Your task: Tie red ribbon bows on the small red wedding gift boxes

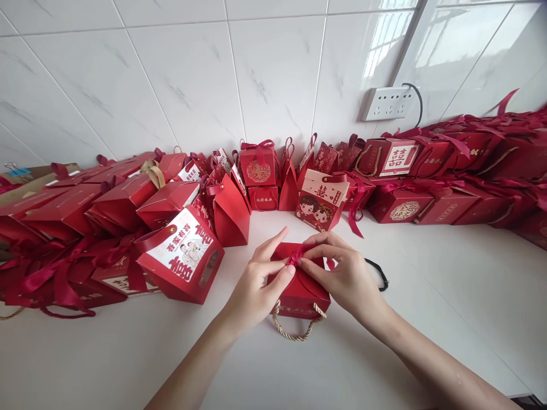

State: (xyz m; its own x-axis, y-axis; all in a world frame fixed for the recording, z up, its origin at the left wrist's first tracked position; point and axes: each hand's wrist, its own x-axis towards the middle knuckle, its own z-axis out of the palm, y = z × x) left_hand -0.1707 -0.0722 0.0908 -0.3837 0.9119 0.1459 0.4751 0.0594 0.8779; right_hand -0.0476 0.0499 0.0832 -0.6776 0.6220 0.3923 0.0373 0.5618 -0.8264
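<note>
A red gift box point(294, 307) stands on the white table in front of me, its gold rope handle point(294, 337) drooping over the near side. On its lid a crimson ribbon point(294, 258) is bunched into a knot or bow. My left hand point(267, 276) pinches the ribbon from the left between thumb and a finger, with another finger raised. From the right, my right hand point(337, 265) grips the same ribbon with its fingertips. Both hands partly cover the lid, so the ribbon's exact shape is hidden.
Red gift boxes point(60, 208) crowd the left, with one printed box point(183, 256) close to my left hand. More boxes point(427, 199) line the right. A cartoon-printed box point(320, 200) stands just behind. A black loop point(380, 273) lies right; a power strip point(388, 103) hangs on the tiled wall.
</note>
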